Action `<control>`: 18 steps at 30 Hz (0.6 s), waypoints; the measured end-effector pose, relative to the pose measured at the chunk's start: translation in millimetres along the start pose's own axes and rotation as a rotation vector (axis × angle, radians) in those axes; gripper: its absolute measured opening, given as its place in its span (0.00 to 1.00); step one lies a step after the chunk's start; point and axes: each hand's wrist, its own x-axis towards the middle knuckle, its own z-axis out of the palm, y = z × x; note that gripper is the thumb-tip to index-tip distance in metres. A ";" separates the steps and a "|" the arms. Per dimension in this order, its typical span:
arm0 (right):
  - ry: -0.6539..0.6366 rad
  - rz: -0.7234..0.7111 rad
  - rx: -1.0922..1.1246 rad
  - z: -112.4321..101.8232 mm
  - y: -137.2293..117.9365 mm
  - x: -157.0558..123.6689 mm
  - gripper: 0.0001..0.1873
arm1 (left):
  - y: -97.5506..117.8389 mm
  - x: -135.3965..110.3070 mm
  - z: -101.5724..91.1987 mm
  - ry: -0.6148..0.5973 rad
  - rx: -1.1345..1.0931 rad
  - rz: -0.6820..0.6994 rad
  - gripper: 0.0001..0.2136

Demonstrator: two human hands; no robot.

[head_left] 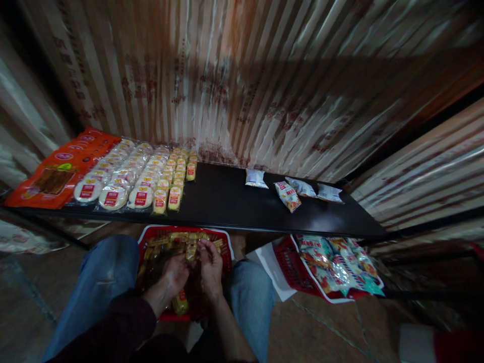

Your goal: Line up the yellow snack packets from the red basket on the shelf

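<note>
Between my knees stands a red basket [231, 252] with several small yellow-wrapped snack packs inside. Over it, my left hand [176, 274] and my right hand [210, 262] are closed around one yellow snack pack [191, 251], one hand on each side. Another yellow pack with a red label [180, 302] lies in the basket below my hands. On the black shelf in front, rows of similar yellow packs [175, 197] stand beside clear-wrapped round white cakes [141, 196].
A large orange packet [56, 169] lies at the shelf's left end. Several small white bags [288, 195] rest on the right part of the black shelf [227, 201]. A second red basket [289, 262], filled with teal-and-white bags [340, 264], sits at lower right by a white sheet [270, 267].
</note>
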 end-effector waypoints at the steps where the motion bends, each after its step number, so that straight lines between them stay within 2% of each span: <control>1: 0.002 -0.002 -0.004 -0.3 -0.3 -0.1 0.14 | -0.3 0.9 0.2 0.010 -0.004 0.001 0.10; 14: 0.023 0.046 0.059 2.9 -13.7 -3.7 0.14 | -0.2 0.9 5.8 0.002 0.047 -0.071 0.10; 18: 0.024 0.025 0.010 2.2 -14.0 -4.0 0.14 | -1.1 2.1 7.0 0.016 0.049 -0.075 0.10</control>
